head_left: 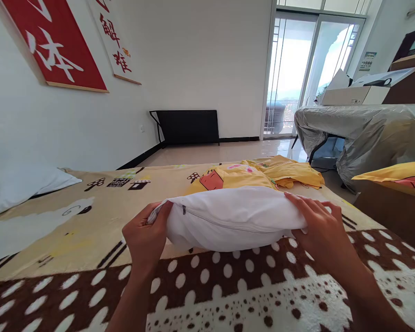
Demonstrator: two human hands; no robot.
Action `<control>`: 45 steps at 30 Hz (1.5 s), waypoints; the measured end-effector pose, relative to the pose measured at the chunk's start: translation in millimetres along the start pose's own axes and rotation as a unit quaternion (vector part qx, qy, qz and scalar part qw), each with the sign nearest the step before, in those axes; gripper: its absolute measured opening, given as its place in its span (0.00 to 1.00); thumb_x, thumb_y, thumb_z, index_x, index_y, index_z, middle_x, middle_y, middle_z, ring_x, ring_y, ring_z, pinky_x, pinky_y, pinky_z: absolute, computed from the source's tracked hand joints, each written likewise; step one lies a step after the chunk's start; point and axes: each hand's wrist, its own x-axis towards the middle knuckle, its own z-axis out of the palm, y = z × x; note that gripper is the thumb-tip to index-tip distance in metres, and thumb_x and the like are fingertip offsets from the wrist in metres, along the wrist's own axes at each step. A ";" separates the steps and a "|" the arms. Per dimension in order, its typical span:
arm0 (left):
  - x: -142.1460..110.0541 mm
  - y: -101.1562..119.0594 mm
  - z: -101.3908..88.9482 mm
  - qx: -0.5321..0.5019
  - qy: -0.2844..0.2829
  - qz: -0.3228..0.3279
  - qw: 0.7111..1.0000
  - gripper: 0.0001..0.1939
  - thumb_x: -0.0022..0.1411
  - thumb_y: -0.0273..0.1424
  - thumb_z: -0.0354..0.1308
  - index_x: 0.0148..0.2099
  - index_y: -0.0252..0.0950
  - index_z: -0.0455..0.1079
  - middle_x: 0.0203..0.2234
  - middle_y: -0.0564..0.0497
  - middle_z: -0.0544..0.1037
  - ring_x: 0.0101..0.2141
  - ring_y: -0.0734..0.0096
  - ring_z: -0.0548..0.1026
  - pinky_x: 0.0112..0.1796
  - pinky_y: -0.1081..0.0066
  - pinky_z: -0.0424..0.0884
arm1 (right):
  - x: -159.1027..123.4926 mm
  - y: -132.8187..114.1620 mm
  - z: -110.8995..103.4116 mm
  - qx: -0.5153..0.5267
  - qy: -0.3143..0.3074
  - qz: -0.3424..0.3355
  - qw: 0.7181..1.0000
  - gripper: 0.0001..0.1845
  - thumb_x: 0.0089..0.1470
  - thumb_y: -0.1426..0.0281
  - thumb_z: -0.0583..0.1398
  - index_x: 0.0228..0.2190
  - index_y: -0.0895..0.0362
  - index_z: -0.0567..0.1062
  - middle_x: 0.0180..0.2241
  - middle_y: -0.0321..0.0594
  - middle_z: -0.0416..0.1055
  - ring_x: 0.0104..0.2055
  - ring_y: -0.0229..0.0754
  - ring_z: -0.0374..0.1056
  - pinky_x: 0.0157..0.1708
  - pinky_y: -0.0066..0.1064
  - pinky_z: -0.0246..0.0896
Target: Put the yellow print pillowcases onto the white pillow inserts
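A white zippered pillow [228, 216] is held up over the bed, its grey zipper running along the side facing me. My left hand [148, 230] pinches its left corner between thumb and fingers. At the opposite end, my right hand [318, 226] grips the right side, fingers over the top and thumb underneath. Just behind the pillow lies yellow printed fabric [283, 168], crumpled at its right part, with a red cartoon figure on it. Part of that fabric is hidden by the pillow.
A patterned blanket [207, 295] spreads beneath my arms. Another white pillow [24, 184] lies at the left. To the right, a brown box [387, 207] bears more yellow fabric [397, 175]. Beyond stand a plastic-covered table [359, 120] and a black folded frame [188, 127] by the wall.
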 end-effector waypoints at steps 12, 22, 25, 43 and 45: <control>30.2 -28.2 -18.8 -0.028 -0.317 0.042 0.947 0.17 0.48 0.46 0.62 0.31 0.37 0.76 0.30 0.50 0.80 0.31 0.65 0.73 0.30 0.75 0.68 | 19.7 34.0 25.7 -0.061 -0.042 0.166 0.983 0.16 0.59 0.61 0.53 0.30 0.53 0.77 0.27 0.41 0.76 0.28 0.43 0.69 0.29 0.32 0.50; 32.7 -43.0 -17.0 -0.029 -0.384 0.011 0.923 0.17 0.53 0.45 0.61 0.27 0.35 0.74 0.24 0.50 0.75 0.27 0.70 0.69 0.27 0.75 0.67 | 26.5 66.9 49.7 0.080 -0.269 0.108 0.954 0.19 0.58 0.60 0.51 0.27 0.56 0.77 0.29 0.42 0.77 0.31 0.44 0.70 0.27 0.29 0.54; 39.3 -41.9 -29.2 -0.031 -0.436 0.047 0.898 0.16 0.54 0.44 0.60 0.26 0.36 0.73 0.25 0.49 0.74 0.30 0.67 0.71 0.31 0.73 0.69 | 20.9 82.4 40.4 0.244 -0.363 0.005 0.900 0.13 0.53 0.66 0.54 0.30 0.52 0.79 0.33 0.37 0.79 0.35 0.44 0.72 0.36 0.30 0.62; -3.3 3.6 -22.9 -0.214 -0.361 0.120 0.899 0.08 0.63 0.37 0.54 0.37 0.39 0.70 0.40 0.46 0.78 0.50 0.55 0.72 0.51 0.57 0.66 | 20.0 29.4 15.9 0.194 0.136 -0.097 0.967 0.13 0.59 0.76 0.51 0.35 0.54 0.75 0.41 0.42 0.75 0.44 0.43 0.68 0.45 0.38 0.60; -15.2 12.2 -19.2 -0.202 -0.381 0.130 0.893 0.08 0.65 0.35 0.51 0.39 0.39 0.69 0.38 0.47 0.79 0.49 0.56 0.73 0.50 0.59 0.67 | 18.1 13.1 14.1 0.223 0.137 -0.137 0.955 0.13 0.58 0.78 0.52 0.35 0.54 0.74 0.40 0.42 0.74 0.43 0.42 0.68 0.44 0.38 0.61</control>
